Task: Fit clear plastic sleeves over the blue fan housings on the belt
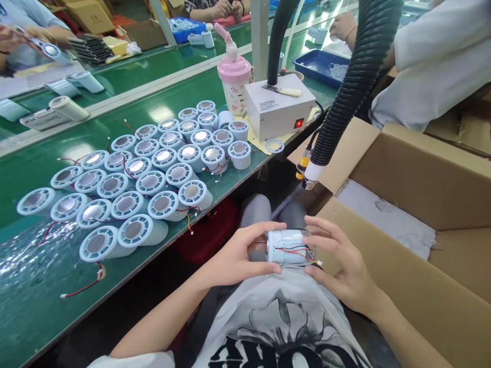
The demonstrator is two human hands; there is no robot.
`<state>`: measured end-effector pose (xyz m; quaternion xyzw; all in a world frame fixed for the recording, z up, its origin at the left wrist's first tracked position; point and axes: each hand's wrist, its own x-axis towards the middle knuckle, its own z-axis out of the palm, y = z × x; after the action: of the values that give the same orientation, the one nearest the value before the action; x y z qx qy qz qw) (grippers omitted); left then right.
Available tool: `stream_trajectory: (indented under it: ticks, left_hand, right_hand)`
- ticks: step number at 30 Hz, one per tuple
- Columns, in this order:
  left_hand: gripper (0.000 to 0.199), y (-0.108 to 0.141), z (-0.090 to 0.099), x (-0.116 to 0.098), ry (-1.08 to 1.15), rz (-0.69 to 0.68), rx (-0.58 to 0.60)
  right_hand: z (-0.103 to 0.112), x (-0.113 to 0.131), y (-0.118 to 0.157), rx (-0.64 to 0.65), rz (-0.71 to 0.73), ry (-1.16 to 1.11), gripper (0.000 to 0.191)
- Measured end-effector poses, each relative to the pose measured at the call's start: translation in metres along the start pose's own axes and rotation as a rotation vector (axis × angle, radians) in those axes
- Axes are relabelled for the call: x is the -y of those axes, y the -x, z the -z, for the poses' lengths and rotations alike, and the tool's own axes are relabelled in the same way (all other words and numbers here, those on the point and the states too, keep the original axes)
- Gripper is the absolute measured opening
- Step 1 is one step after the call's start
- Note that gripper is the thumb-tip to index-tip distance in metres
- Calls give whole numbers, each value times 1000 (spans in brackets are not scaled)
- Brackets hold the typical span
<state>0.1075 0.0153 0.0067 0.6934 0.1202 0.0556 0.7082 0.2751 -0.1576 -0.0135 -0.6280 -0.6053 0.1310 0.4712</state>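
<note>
Above my lap I hold a light blue cylindrical motor housing lying on its side, with a clear plastic cover around it. Thin red, black and yellow wires run along it to a small white connector at the right. My left hand grips the left end between thumb and fingers. My right hand touches the right end, thumb below and fingers above. On the bench to the left stand several similar blue housings, each with a round silver disc in its slotted top and some with loose wires.
A white box with a lit red switch and a knife on it stands beside a pink-lidded cup. A black ribbed hose hangs at the right above an open cardboard box. Co-workers sit across and to the right of the green bench.
</note>
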Motion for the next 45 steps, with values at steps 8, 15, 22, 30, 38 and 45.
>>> stream_trajectory:
  ticks: [8,15,22,30,38,45]
  left_hand:
    - [67,2,-6,10,-101,-66,-103]
    - [73,-2,0,24,-391,-248,-111]
    - [74,3,1,26,-122,-136,-114]
    - [79,9,-1,22,73,-145,7]
    - [85,14,-3,26,43,-132,30]
    - [90,14,-2,29,153,-132,66]
  right_hand:
    - [-19,5,0,-218,135,204,26]
    - [-21,20,-9,-43,-133,-38,15]
    - [-10,-5,-9,146,-314,-329,71]
    - [-15,-6,-11,276,-244,-343,45]
    - [-26,-1,-5,281,-66,-164,53]
    - [-27,4,-5,218,35,-76,58]
